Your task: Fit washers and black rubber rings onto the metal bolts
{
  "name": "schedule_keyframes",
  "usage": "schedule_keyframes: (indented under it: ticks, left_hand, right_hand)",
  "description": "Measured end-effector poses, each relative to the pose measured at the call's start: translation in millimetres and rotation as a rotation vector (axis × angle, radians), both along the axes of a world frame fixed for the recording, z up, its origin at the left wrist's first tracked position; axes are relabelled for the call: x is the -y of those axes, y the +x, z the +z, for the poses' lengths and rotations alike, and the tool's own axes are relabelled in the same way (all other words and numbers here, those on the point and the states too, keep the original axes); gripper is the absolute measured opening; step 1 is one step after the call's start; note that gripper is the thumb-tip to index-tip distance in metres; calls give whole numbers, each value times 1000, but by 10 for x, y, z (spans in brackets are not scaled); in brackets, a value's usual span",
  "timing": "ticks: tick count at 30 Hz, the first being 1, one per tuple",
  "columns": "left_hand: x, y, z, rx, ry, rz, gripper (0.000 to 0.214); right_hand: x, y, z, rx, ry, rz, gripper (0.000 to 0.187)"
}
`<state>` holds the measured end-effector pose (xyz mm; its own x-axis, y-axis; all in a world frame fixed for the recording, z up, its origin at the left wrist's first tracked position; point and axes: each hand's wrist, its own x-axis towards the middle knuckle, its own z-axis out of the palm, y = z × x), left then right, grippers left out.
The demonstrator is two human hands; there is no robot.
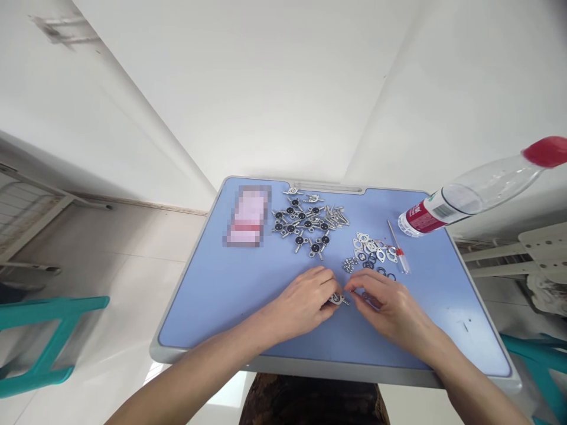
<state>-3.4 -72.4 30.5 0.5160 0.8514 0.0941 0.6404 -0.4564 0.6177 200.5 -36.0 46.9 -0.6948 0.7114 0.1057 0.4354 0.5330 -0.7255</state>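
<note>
I have my left grip [301, 301] closed on a small stamped-metal winged fitting [337, 298], its bright edges showing past the fingertips. My right grip [385, 301] curls just beside it; I cannot tell whether it holds anything. Ahead of both, on the smooth blue tabletop [199, 313], lie black-centred winged fittings [305, 224] and flat oval metal plates [372, 248].

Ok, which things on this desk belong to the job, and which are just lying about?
Job: left hand, right hand, metal fitting between them, winged fittings, flange plates, black rings, nuts, small screwdriver.
Lying about: plastic bottle, blurred pink packet.
</note>
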Motion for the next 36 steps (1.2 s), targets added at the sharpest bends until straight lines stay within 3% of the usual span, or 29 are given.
schedule_keyframes:
  ticks: [14, 26, 36]
  left_hand:
    - [46, 15, -49, -67, 133, -26, 6]
    - [20, 21, -61, -18, 51, 25, 3]
    - [20, 29, -45, -21, 46, 17, 4]
  right_hand:
    - [-50, -1, 77, -2, -79, -15, 18]
    - [-27, -62, 10, 39, -106, 43, 16]
    - [-27, -21, -2, 108, -10, 86, 19]
